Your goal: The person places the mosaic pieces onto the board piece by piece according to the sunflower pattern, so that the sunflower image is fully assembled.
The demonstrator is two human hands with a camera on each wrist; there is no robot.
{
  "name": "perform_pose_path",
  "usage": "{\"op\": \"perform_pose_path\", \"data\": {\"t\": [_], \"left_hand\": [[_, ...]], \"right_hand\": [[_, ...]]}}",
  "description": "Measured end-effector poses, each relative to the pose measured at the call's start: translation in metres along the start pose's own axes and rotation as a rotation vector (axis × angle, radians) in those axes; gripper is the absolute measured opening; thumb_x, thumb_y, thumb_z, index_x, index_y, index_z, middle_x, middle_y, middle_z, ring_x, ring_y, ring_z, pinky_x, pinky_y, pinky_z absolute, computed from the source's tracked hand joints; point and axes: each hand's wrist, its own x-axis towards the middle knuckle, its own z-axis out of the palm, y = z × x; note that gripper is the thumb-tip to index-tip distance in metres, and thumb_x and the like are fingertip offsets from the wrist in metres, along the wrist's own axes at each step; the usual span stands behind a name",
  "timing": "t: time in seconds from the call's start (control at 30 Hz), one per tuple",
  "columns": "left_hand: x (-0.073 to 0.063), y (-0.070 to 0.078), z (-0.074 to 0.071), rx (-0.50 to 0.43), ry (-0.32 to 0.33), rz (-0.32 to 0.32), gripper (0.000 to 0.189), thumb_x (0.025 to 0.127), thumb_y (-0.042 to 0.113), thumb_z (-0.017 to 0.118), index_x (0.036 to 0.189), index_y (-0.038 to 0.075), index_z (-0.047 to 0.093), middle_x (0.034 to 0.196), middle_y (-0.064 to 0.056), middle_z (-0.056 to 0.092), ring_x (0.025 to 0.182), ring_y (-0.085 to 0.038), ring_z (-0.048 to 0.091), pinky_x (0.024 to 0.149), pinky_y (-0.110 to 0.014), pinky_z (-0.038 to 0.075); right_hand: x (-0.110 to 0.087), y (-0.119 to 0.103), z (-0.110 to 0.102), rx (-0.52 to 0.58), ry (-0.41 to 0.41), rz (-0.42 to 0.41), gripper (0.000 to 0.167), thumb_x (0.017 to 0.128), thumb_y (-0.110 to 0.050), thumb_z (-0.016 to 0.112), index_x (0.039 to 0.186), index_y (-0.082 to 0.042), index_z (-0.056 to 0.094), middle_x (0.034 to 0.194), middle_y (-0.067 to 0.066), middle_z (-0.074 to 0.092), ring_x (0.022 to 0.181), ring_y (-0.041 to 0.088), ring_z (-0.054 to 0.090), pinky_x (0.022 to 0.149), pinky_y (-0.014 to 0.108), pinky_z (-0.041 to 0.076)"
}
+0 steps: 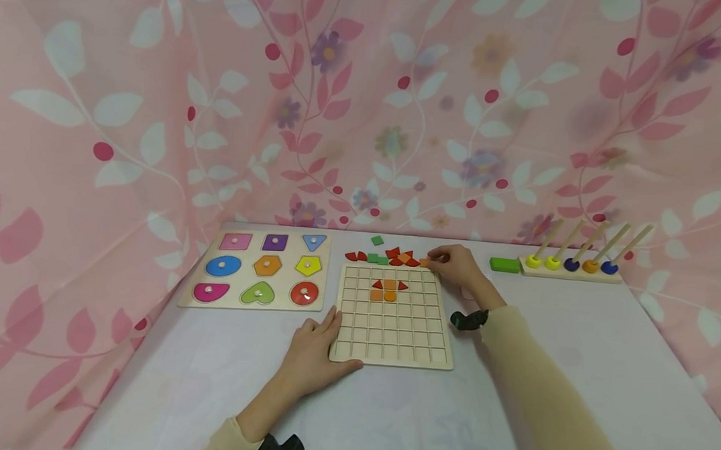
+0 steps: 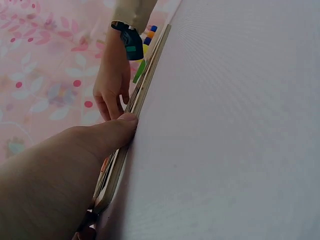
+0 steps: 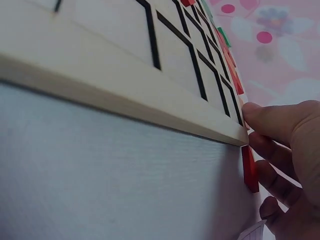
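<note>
A wooden grid board (image 1: 404, 334) lies on the table with a few orange and red tiles in its upper squares. My left hand (image 1: 313, 350) holds the board's near left corner, fingers along the left side and thumb on the front edge; in the left wrist view that thumb (image 2: 117, 131) lies over the edge. At the far right corner, my right hand (image 1: 458, 266) pinches a small orange tile (image 1: 424, 262) between thumb and fingertips. A red tile (image 3: 250, 170) stands out below these fingers in the right wrist view. Loose red and green tiles (image 1: 372, 258) lie along the board's far edge.
A shape puzzle board (image 1: 285, 299) with knobbed pieces lies to the left. At the back right stand a green block (image 1: 505, 265) and a peg stand (image 1: 570, 272) with coloured beads on its pegs. A pink floral curtain (image 1: 365, 118) hangs behind the table.
</note>
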Motion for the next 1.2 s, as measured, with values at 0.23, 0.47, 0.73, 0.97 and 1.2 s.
{"op": "perform_pose_path", "data": {"t": [0.23, 0.47, 0.73, 0.97, 1.2], "left_hand": [[0.002, 0.001, -0.001, 0.003, 0.001, 0.008, 0.109, 0.081, 0.073, 0.078, 0.160, 0.005, 0.046, 0.169, -0.011, 0.040, 0.091, -0.014, 0.040, 0.077, -0.030, 0.034], [0.005, 0.002, 0.001, 0.005, 0.000, 0.022, 0.109, 0.081, 0.074, 0.077, 0.160, 0.005, 0.046, 0.169, -0.011, 0.040, 0.092, -0.014, 0.040, 0.077, -0.031, 0.034], [0.006, 0.005, -0.003, 0.000, -0.003, 0.026, 0.108, 0.082, 0.073, 0.077, 0.160, 0.005, 0.046, 0.169, -0.011, 0.040, 0.092, -0.015, 0.040, 0.079, -0.032, 0.034], [0.006, 0.005, -0.002, -0.015, -0.003, 0.017, 0.109, 0.081, 0.073, 0.078, 0.160, 0.005, 0.046, 0.169, -0.011, 0.040, 0.092, -0.014, 0.040, 0.079, -0.032, 0.034], [0.001, 0.001, 0.002, -0.021, -0.013, -0.011, 0.110, 0.080, 0.075, 0.077, 0.160, 0.005, 0.046, 0.169, -0.011, 0.040, 0.092, -0.014, 0.039, 0.078, -0.031, 0.034]], "right_hand": [[0.005, -0.001, -0.004, -0.009, -0.002, -0.012, 0.035, 0.100, -0.025, 0.076, 0.126, -0.001, 0.076, 0.118, 0.018, 0.075, 0.101, 0.031, 0.064, 0.088, 0.044, 0.051], [0.008, 0.003, -0.004, 0.000, 0.006, -0.027, 0.040, 0.101, -0.026, 0.075, 0.129, 0.002, 0.073, 0.118, 0.020, 0.075, 0.109, 0.034, 0.067, 0.097, 0.049, 0.052], [0.010, 0.007, -0.007, 0.010, -0.014, -0.011, 0.041, 0.101, -0.027, 0.075, 0.131, 0.000, 0.072, 0.120, 0.019, 0.074, 0.111, 0.034, 0.066, 0.099, 0.050, 0.051], [0.009, 0.009, -0.004, -0.006, -0.002, -0.026, 0.039, 0.102, -0.026, 0.074, 0.129, 0.003, 0.072, 0.123, 0.021, 0.073, 0.114, 0.036, 0.067, 0.101, 0.052, 0.052], [0.006, 0.003, 0.002, 0.001, 0.014, -0.029, 0.040, 0.100, -0.029, 0.076, 0.128, 0.000, 0.074, 0.124, 0.018, 0.073, 0.111, 0.033, 0.063, 0.099, 0.049, 0.051]]}}
